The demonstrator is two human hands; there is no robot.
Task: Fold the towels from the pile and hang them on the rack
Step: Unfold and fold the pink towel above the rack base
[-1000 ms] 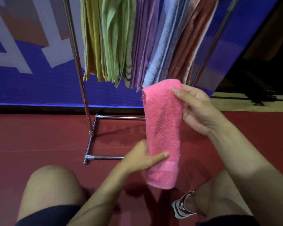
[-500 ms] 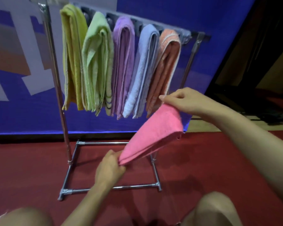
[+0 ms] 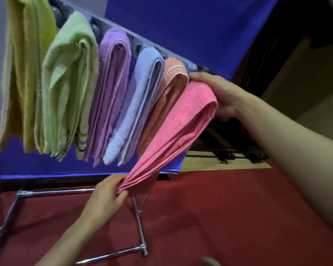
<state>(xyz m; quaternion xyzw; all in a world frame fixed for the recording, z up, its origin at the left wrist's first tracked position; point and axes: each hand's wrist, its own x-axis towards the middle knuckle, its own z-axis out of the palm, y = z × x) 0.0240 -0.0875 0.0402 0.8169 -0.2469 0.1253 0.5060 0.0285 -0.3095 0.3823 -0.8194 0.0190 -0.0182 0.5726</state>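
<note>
Step in hand: hanging the folded pink towel (image 3: pixel 183 129) on the rack (image 3: pixel 198 69), in the free slot at the right end, just right of the orange towel (image 3: pixel 171 89).

Procedure, as judged from this view: lift the towel's folded top edge clear over the rail, keep the strip taut between both hands, then lower it so that both halves hang evenly. Avoid dragging against the orange towel, which may shift on its rail. Release the lower end last.

Hand states: the right hand (image 3: pixel 219 93) is curled over the towel's upper fold, fingers on top, touching the rack rail. The left hand (image 3: pixel 106 194) pinches the bunched lower end firmly, near the floor (image 3: pixel 219 217).

Towel condition: terry cloth, pink, folded into a long narrow strip. It slopes from upper right to lower left, stretched, with gathered pleats at the lower end. The upper fold is rounded and open at the side.

Five other towels already hang to the left.
</note>
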